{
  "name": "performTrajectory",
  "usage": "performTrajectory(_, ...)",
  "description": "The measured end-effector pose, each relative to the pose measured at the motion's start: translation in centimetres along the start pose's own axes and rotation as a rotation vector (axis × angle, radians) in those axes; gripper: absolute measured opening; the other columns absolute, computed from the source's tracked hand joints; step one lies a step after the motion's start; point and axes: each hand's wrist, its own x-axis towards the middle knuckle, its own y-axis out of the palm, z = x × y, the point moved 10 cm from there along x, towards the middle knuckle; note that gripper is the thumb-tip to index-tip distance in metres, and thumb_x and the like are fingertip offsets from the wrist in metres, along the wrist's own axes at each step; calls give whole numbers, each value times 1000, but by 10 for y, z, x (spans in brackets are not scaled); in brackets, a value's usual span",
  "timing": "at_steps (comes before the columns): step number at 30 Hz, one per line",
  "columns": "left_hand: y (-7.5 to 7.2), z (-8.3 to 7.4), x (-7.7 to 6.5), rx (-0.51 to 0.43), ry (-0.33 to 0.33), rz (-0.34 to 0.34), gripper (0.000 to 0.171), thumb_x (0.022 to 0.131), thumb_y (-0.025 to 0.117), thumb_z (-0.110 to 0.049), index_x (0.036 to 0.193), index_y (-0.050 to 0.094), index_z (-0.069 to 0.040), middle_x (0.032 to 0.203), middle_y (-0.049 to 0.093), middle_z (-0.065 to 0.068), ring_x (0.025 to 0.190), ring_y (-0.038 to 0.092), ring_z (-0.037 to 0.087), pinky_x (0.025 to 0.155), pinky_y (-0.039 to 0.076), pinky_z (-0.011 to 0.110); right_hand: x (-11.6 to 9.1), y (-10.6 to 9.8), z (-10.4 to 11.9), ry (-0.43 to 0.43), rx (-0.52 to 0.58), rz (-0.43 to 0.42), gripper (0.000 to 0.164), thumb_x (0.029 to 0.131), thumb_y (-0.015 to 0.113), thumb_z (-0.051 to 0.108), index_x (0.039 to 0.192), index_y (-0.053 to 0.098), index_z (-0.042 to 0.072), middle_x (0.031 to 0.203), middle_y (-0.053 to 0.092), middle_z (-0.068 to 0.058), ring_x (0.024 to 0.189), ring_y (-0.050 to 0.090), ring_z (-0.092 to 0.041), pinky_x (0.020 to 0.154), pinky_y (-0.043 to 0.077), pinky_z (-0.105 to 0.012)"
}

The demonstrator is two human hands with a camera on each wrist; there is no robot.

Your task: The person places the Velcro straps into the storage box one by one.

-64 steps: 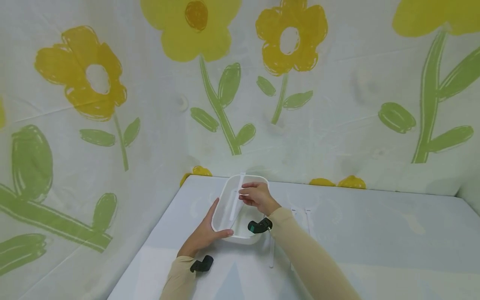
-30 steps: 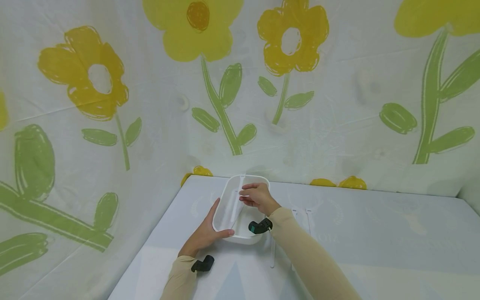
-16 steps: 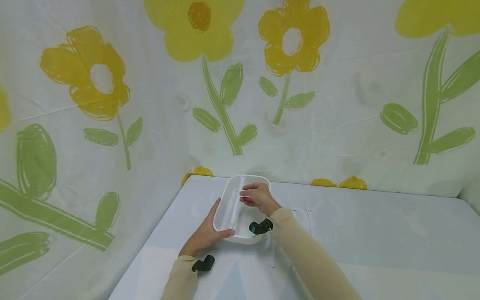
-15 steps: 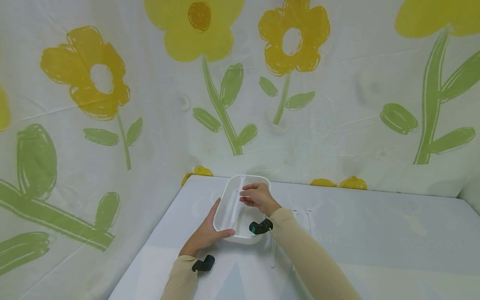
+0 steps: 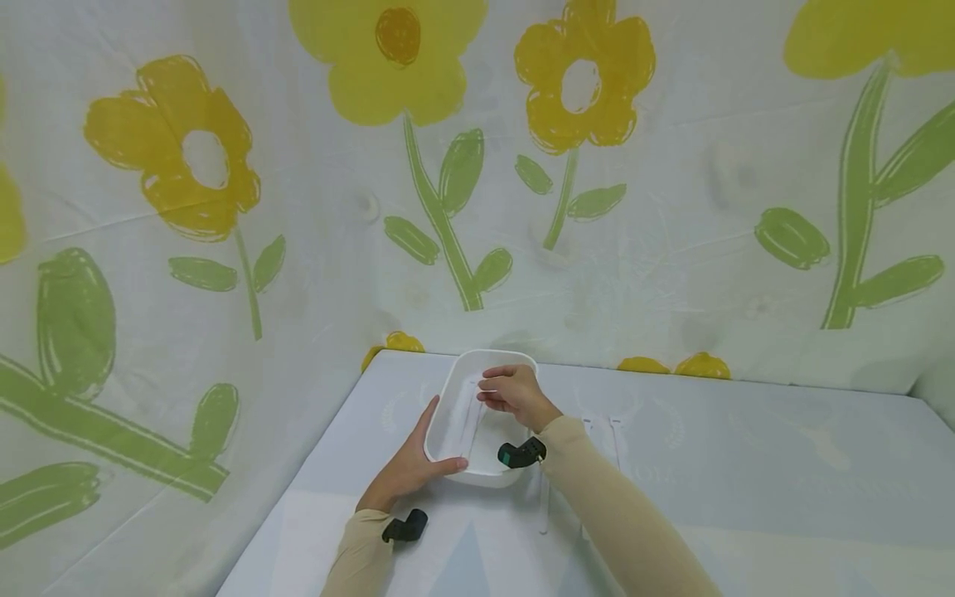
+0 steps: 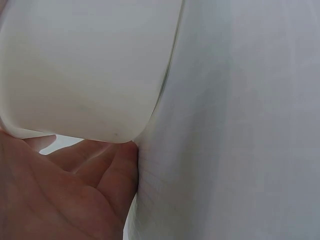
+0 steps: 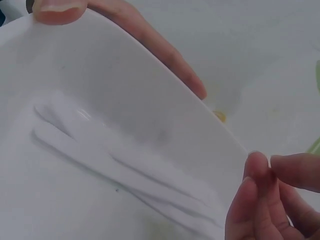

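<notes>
A deep white tray (image 5: 485,478) with rounded corners is at the table's far left, tilted slightly. My left hand (image 5: 410,464) grips its near left corner, thumb over the rim and fingers along the outer wall; in the left wrist view the left hand (image 6: 75,185) shows under the tray's edge. Several slim white sticks (image 7: 95,160) with rounded ends lie side by side on the tray's floor. Over the tray hovers my right hand (image 5: 515,394), fingers loosely bent. In the right wrist view the right hand (image 7: 270,195) has nothing between thumb and fingertips.
More slim white sticks (image 5: 543,506) lie on the white table (image 5: 746,464) to the right of the tray, partly hidden under my right forearm. A curtain (image 5: 671,207) printed with yellow flowers hangs behind the table and along its left side.
The white stick that sloped up past the tray's far rim beside my right fingers has dropped and now lies in the tray. Both hands stay almost where they were.
</notes>
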Motion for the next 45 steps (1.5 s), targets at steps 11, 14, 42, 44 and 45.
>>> performTrajectory(11, 0, 4, 3, 23, -21, -4, 123, 78, 89, -42, 167, 6, -31, 173, 21, 6, 144, 39, 33, 118, 35, 65, -14, -24, 23, -92, -39, 16, 37, 97, 70, 9, 131, 64, -3, 122, 71, -24, 80, 73, -12, 80, 62, -25)
performTrajectory(14, 0, 5, 3, 6, -16, -1, 123, 78, 90, -39, 167, 6, -31, 173, 20, 6, 146, 37, 33, 119, 32, 64, -21, -35, 28, -114, -63, 20, 38, 97, 70, 12, 133, 63, -2, 122, 71, -23, 83, 73, -12, 82, 62, -26)
performTrajectory(42, 0, -1, 1, 5, 22, 17, 125, 78, 90, -38, 168, 3, -28, 175, 14, 5, 154, 29, 34, 123, 26, 65, -106, -129, 61, -268, -137, -70, 44, 102, 67, 25, 136, 58, -1, 98, 72, 6, 89, 72, -11, 86, 60, -21)
performTrajectory(44, 0, -1, 1, -1, 27, 21, 125, 78, 90, -38, 168, 3, -26, 175, 14, 6, 154, 29, 34, 122, 26, 65, -110, -135, 60, -273, -158, -86, 45, 102, 67, 26, 137, 58, -1, 98, 72, 7, 89, 72, -10, 86, 60, -20)
performTrajectory(45, 1, -1, 1, -1, 29, 23, 126, 78, 90, -38, 168, 3, -25, 175, 14, 6, 154, 29, 34, 122, 26, 66, -112, -138, 60, -275, -168, -94, 46, 102, 67, 26, 137, 58, -1, 98, 72, 8, 89, 72, -9, 86, 59, -20)
